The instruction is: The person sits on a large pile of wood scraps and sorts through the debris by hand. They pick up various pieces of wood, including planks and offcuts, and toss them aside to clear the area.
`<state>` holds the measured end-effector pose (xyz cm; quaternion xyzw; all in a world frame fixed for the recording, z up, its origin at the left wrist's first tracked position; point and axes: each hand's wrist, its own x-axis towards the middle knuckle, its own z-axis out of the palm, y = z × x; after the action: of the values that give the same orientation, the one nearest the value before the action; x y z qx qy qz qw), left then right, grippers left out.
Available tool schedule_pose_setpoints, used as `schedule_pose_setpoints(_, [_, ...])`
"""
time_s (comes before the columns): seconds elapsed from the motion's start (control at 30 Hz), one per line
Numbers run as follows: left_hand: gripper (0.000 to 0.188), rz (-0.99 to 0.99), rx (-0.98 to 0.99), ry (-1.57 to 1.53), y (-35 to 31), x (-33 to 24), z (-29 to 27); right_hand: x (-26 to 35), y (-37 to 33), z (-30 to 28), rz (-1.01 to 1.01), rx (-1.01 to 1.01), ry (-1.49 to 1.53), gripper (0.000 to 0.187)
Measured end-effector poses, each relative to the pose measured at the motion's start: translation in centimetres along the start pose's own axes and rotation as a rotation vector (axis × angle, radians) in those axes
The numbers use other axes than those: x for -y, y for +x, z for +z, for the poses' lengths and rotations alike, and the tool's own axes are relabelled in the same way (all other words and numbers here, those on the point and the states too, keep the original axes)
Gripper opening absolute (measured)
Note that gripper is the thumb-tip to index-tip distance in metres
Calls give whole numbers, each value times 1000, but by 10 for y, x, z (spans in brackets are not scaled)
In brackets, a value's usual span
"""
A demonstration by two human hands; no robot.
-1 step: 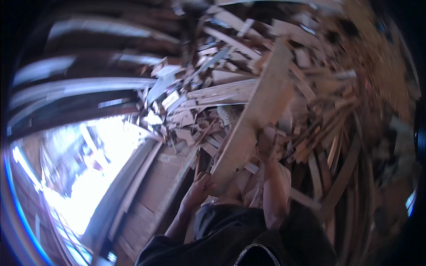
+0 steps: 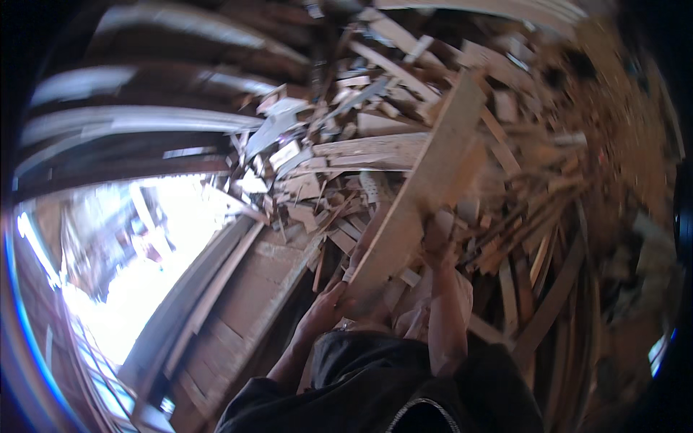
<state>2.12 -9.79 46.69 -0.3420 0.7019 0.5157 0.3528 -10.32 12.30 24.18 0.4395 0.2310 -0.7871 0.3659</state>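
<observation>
A long, pale wooden board (image 2: 421, 180) slants up and away from my body, tilted to the right. Its near end lies in my left hand (image 2: 328, 309), whose fingers are closed round the lower left edge. Farther up, on the right-hand side of the board, my right hand (image 2: 438, 251) grips it, partly in shadow and blurred. The board hides part of the scrap behind it and some of my fingers.
A heap of wood offcuts (image 2: 393, 123) fills the space ahead. Long strips (image 2: 570, 281) lean at the right. On the left are a wide planked panel (image 2: 253, 281) and a bright opening (image 2: 155, 267). Sawdust (image 2: 624, 108) covers the far right.
The view has shifted slightly, so the heap and the board's far end appear a little farther right. Both hands keep their hold on the board.
</observation>
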Motion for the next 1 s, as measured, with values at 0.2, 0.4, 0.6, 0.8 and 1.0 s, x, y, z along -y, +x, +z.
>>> schedule_pose_setpoints(0.2, [45, 146, -207, -43, -38, 75, 13, -37, -11, 24, 145, -198, -307, 54])
schedule_pose_setpoints(0.4, [42, -76, -213, -270, -83, 129, -48, -127, -22, 49, 186, -156, -582, 69])
schedule_pose_setpoints(0.6, [40, -304, -427, -672, -187, 180, -25, -270, -60, 153, 339, 210, -708, 63])
schedule_pose_setpoints(0.8, [42, -406, -799, -1296, -203, 172, 63, -374, -29, 151, 777, 412, -1310, 59])
schedule_pose_setpoints(1.0, [46, -166, -1382, -1435, -134, 206, 37, -517, -54, 276, 967, 1066, -1471, 80])
